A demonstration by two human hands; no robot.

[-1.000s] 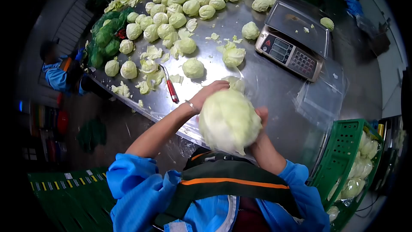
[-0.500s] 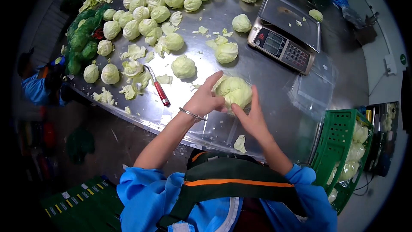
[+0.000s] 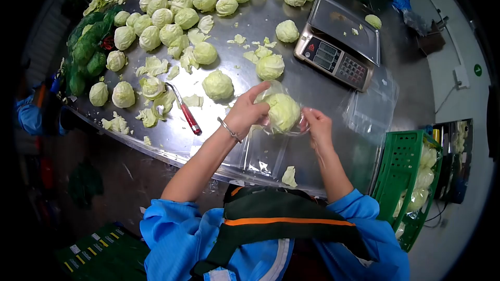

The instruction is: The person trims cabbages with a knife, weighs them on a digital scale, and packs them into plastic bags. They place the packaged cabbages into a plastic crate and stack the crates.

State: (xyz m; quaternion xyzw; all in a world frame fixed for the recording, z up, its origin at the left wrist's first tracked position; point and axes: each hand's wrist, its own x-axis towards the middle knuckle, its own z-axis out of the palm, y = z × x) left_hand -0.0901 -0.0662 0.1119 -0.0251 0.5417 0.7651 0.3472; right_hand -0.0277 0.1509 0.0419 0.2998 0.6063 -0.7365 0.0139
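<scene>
In the head view, I had a cabbage (image 3: 284, 113) between my hands, near the front edge of the metal table (image 3: 324, 101), with a clear bag (image 3: 273, 87) around it; how far the film covered it I couldn't tell. Counting the clock from that cabbage, my left hand (image 3: 246, 111) was at nine, grasping its side through the film, the thumb against the leaves and some fingers hidden. My right hand (image 3: 319, 126) was between three and four, fingertips pinched on the bag's edge.

A red-handled knife (image 3: 190, 119) lay farther out at nine, a loose cabbage (image 3: 217, 85) at ten, and the cabbage heap (image 3: 204, 0) toward eleven. The net sack (image 3: 85, 49) stood between nine and ten. The scale (image 3: 333, 56) sat between one and two, flat plastic bags (image 3: 371, 112) lay at three, and a green crate (image 3: 398, 164) with wrapped cabbages (image 3: 418, 198) was at four. A leaf scrap (image 3: 289, 176) lay at six.
</scene>
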